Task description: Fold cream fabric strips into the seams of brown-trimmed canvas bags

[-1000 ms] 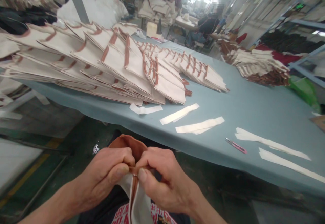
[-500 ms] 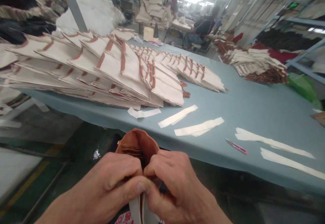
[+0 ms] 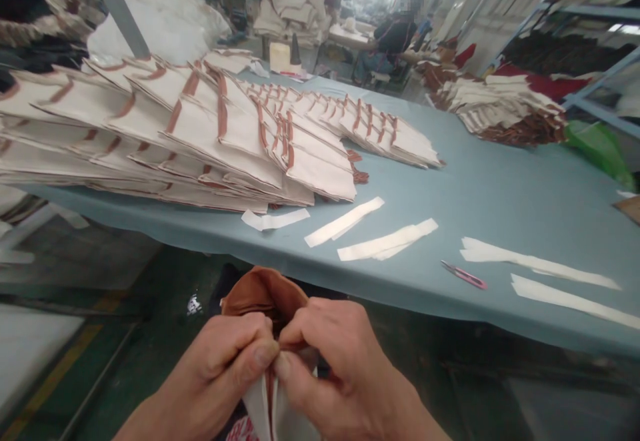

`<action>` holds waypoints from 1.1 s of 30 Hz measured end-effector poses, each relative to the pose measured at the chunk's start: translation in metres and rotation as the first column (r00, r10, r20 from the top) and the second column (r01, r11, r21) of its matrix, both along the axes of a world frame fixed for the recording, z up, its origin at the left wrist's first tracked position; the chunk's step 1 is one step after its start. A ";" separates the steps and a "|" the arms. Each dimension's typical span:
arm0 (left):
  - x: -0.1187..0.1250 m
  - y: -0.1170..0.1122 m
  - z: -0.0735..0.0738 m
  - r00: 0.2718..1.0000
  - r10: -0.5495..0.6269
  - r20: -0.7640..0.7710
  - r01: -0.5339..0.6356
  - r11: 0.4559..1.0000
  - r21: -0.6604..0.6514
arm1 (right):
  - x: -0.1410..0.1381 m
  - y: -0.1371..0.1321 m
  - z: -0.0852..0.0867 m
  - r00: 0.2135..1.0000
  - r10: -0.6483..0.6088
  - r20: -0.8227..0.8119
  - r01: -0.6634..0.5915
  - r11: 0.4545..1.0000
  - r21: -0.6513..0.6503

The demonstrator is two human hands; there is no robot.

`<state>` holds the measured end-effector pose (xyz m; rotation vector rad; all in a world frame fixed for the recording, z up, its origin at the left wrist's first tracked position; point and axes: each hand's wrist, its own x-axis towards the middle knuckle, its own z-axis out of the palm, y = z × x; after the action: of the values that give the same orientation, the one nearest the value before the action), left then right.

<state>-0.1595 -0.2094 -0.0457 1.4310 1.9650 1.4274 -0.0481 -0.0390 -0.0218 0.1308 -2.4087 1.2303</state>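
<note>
Low at the front, a cream-and-brown fabric piece (image 3: 265,287) is pinched between my two hands. Its brown part flares open above my fingers, and cream folds hang below with red lettering beside them. My left hand (image 3: 220,361) grips one side of the fabric, thumb pressed on top. Closed on the other side is my right hand (image 3: 340,354), its thumb tip close to the left one. The fabric between the fingertips is mostly hidden.
Stacks of cream pieces with brown edging (image 3: 200,114) cover the left of the blue-green table (image 3: 490,207). Pale strips (image 3: 387,241) and pink thread snips (image 3: 464,275) lie near its front edge. A heap of cream and brown fabric (image 3: 505,107) stands at the far right. A person (image 3: 393,37) sits beyond.
My thumbs have shifted on the fabric: the left thumb has drawn back slightly and both now sit side by side. More of the cream folds shows below. The view has tilted slightly.
</note>
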 end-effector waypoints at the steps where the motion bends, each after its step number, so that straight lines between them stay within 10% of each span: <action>1: 0.000 -0.001 -0.003 0.999 0.002 0.040 -0.002 1.000 0.003 | 0.000 0.001 0.000 0.997 0.029 0.070 -0.023 0.996 -0.087; 6: 0.000 -0.004 -0.012 0.971 -0.012 0.237 0.009 1.000 0.015 | -0.005 0.002 -0.006 0.974 0.143 0.177 -0.077 0.939 -0.336; 13: -0.004 -0.005 -0.014 0.931 -0.013 0.365 0.019 1.000 -0.012 | -0.011 0.000 -0.016 0.976 0.055 -0.209 -0.002 0.968 0.250; 24: -0.010 -0.021 0.010 0.939 -0.104 -0.329 0.111 0.994 0.002 | -0.004 -0.004 -0.015 0.955 0.154 -0.252 -0.095 0.969 0.229; 33: 0.018 -0.026 -0.017 0.968 -0.069 -0.242 0.070 0.998 -0.006 | -0.008 -0.005 -0.045 0.950 0.171 -0.261 -0.164 0.985 0.048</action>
<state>-0.1413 -0.2351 -0.0625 1.7296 2.0301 1.2769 -0.0566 -0.0443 -0.0666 0.4859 -2.2164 1.1704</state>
